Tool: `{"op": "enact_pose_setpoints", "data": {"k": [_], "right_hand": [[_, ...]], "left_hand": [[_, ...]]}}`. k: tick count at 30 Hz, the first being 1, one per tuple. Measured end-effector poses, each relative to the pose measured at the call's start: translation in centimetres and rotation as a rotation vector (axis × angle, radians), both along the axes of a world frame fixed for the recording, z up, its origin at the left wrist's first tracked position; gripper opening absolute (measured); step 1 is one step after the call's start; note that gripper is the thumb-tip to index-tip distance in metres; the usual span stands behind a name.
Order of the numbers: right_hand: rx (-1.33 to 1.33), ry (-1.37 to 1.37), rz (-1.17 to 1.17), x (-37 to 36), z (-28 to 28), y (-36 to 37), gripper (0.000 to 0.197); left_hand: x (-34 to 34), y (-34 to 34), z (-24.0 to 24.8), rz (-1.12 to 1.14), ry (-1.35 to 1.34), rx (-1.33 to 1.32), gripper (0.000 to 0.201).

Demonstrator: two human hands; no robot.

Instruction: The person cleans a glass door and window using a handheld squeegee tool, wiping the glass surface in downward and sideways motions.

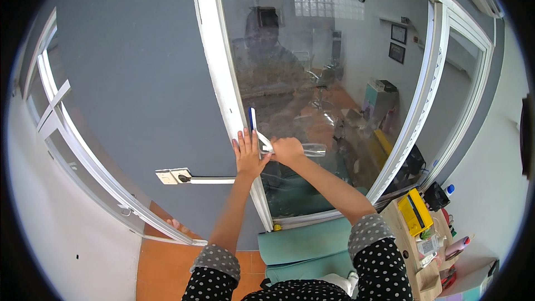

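Squeegee (263, 139), one, in right hand (286, 151); left hand (249, 159) on one frame post (220, 78).

Blue-and-white tool (264, 141), black white-dotted sleeves (382, 267), grey wall (128, 78), teal seat (306, 241), orange floor (167, 270)

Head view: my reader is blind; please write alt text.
A person's right hand holds a squeegee by its clear handle near a window's left edge, the left hand against the white frame. A teal padded seat is below, a wooden cabinet at lower right.
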State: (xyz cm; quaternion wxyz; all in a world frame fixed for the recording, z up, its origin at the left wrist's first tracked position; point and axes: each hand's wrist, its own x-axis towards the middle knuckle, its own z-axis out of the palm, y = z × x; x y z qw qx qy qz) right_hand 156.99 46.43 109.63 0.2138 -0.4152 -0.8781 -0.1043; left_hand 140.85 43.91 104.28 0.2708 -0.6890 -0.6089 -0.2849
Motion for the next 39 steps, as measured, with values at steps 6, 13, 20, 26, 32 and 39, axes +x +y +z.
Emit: {"op": "enact_pose_setpoints", "data": {"k": [6,13,20,26,32,39], "right_hand": [[0.022,0.048,-0.047,5.2,0.2,0.4,0.054],[0.057,0.032,-0.125,16.1,-0.7,2.1,0.059],[0.073,0.004,-0.171,26.9,-1.5,4.1,0.066],[0.076,-0.022,-0.219,35.5,-1.4,5.1,0.065],[0.067,0.03,-0.219,41.8,-2.4,6.6,0.068],[0.03,0.237,-0.28,47.2,-5.3,7.0,0.071]], "left_hand": [[0.7,-0.9,1.1,0.003,-0.037,-0.126,0.085],[4.6,-1.3,0.6,0.081,-0.182,0.1,0.085],[16.3,-1.2,-2.4,-0.056,-0.292,0.036,0.08],[25.9,-0.5,-3.3,-0.165,-0.283,-0.031,0.076],[31.6,0.5,-4.7,-0.27,-0.297,-0.053,0.073],[36.4,-0.3,-7.1,-0.353,-0.229,-0.09,0.066]]}}
